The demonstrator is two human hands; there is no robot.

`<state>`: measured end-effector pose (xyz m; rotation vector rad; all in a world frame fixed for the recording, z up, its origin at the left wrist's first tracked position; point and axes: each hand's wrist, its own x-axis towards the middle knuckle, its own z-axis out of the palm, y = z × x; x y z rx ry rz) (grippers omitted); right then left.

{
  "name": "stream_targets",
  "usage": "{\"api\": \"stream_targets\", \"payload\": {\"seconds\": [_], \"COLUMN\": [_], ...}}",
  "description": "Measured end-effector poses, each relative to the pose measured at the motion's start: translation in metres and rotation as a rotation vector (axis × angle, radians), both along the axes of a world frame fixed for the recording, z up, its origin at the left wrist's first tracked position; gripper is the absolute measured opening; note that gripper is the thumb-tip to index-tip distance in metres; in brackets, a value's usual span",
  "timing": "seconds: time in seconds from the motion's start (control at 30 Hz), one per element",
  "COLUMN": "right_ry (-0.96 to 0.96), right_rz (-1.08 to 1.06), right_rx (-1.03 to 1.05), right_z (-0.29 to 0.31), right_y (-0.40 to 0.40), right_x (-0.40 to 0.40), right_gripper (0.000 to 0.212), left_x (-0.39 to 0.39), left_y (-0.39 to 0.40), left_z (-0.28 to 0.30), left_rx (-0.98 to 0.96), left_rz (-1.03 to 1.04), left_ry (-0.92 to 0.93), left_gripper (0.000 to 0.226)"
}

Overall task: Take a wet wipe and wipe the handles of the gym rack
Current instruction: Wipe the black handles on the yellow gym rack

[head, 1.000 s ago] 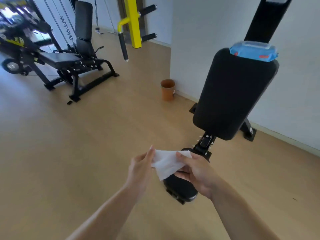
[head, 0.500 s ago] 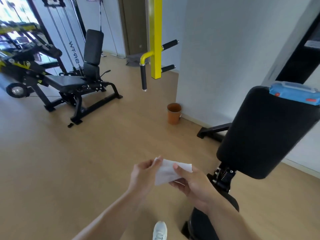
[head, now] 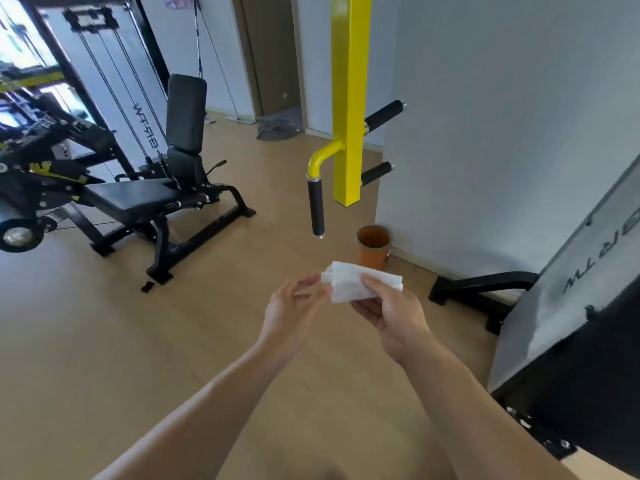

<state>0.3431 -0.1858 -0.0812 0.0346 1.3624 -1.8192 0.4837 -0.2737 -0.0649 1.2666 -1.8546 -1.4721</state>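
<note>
- The wet wipe [head: 360,285] is white, folded into a rough rectangle with layered edges showing at its upper left corner; it looks soft and slightly crumpled.
- It is held in the air in front of the person, above the wooden floor [head: 104,341], below and in front of the yellow post [head: 349,98] of the gym rack.
- The right hand [head: 391,317] holds the wipe, thumb on top and fingers beneath it.
- The left hand [head: 294,313] sits just beside the wipe's left edge, fingers loosely curled toward it; the fingertips are blurred, so I cannot tell whether they pinch it.
- One container shows: an orange bin [head: 374,245] standing on the floor near the white wall [head: 502,133]; its inside looks dark and I cannot tell what it holds.
- Three black padded handles show on the rack: one hanging handle [head: 317,207] on a curved yellow tube to the left of the post, an upper handle [head: 384,115] and a lower handle [head: 376,173] sticking out to its right.
- One black bench [head: 145,199] with an upright backrest stands at the left, well apart from the rack.
- A black and grey machine [head: 571,323] fills the right edge.
</note>
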Motion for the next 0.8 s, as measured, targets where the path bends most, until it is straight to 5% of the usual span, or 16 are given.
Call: {"api": "stream_targets", "payload": {"seconds": [0.3, 0.5, 0.63, 0.8], "right_ry": [0.178, 0.488, 0.684, 0.826], "right_rz": [-0.311, -0.320, -0.311, -0.348], "right_rx": [0.134, 0.229, 0.095, 0.265], "right_z": [0.025, 0.023, -0.003, -0.009], "right_y": [-0.162, -0.237, -0.246, -0.268], "right_x": [-0.055, -0.047, -0.014, -0.043], "right_gripper": [0.010, 0.042, 0.038, 0.035], "left_x": [-0.059, -0.104, -0.126, -0.144], "left_y": [-0.145, -0.240, -0.280, -0.302], "left_z": [0.016, 0.025, 0.030, 0.029], "left_rx": [-0.115, -0.174, -0.089, -0.148], "left_rz": [-0.062, -0.179, -0.409, -0.535], "left_ry": [0.134, 0.166, 0.168, 0.175], "left_gripper": [0.037, 0.046, 0.026, 0.011]}}
